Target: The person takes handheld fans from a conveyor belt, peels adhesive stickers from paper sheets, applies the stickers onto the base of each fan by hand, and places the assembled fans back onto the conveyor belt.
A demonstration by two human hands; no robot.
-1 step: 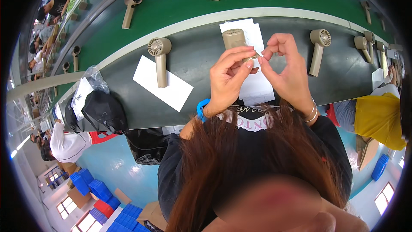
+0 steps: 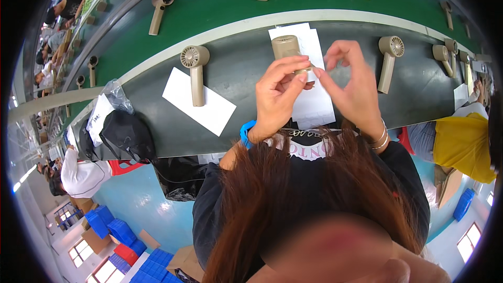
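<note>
Beyond my hands, the thick end of a beige handheld fan (image 2: pixel 285 45) shows, pointing away from me. My left hand (image 2: pixel 279 92) is closed around its nearer part, thumb and fingertips at a small pale end. Much of the fan is hidden by my fingers. My right hand (image 2: pixel 354 90) is raised just to the right, its thumb tip at that end and its curled index finger apart from the thumb. The fingers are slightly blurred, and nothing can be made out between them. White sheets of paper (image 2: pixel 314 106) lie on the dark work surface under my hands.
Another beige fan (image 2: pixel 196 76) lies to the left, partly on a white sheet (image 2: pixel 217 110); one more fan (image 2: pixel 388 65) lies to the right. Across a pale rail, a green conveyor belt (image 2: pixel 220 8) carries several fans. A black bag (image 2: pixel 127 135) sits at the left edge.
My right index finger has drawn slightly away from the thumb and the fan's end. My left hand and the fan have barely moved.
</note>
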